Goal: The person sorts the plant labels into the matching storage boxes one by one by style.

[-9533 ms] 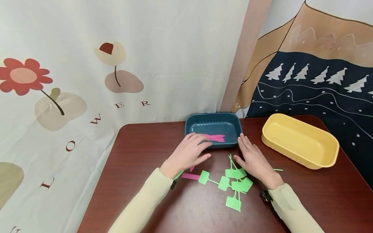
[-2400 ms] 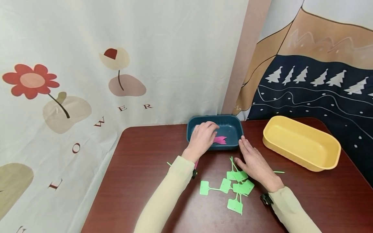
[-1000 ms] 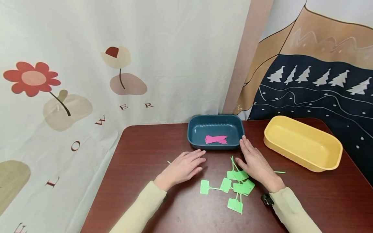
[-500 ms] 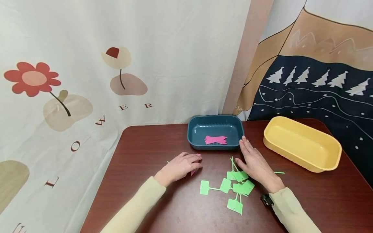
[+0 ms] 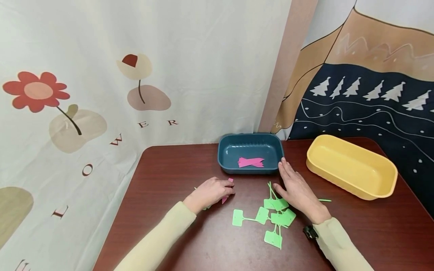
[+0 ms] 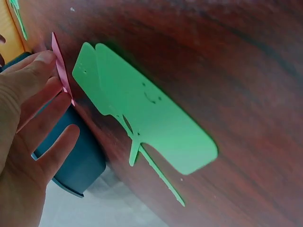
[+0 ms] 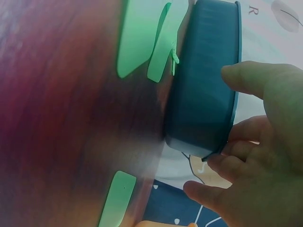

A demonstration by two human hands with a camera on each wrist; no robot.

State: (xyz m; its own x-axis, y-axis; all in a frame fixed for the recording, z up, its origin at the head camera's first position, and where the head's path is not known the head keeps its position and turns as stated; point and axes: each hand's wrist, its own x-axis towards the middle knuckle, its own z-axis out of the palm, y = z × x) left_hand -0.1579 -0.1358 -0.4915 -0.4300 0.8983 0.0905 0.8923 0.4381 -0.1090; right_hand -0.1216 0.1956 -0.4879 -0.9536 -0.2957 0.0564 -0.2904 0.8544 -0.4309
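My left hand (image 5: pixel 208 194) is low over the table, thumb and curled fingertips pinching a pink strip (image 5: pixel 225 200); both ends of the strip stick out past the fingers. In the left wrist view, a few green tags (image 6: pixel 156 109) with thin tails lie under that hand. My right hand (image 5: pixel 301 192) has its fingers extended, tips at the near right corner of the dark teal tray (image 5: pixel 249 170). Crossed pink strips (image 5: pixel 251 162) with notched ends lie inside the tray. More flat green tags (image 5: pixel 272 238) are spread on the table to the left of the right hand.
A yellow tray (image 5: pixel 352 165) stands at the right of the dark red-brown table (image 5: pixel 162 165). A green tail (image 5: pixel 324 200) pokes out right of my right wrist. Behind the table's back edge hangs a printed curtain (image 5: pixel 203 75).
Since the earliest frames, a pink strip has left the table, and strips in the tray now cross. Over the last second my left fingers curled in on another strip. My right hand stays put.
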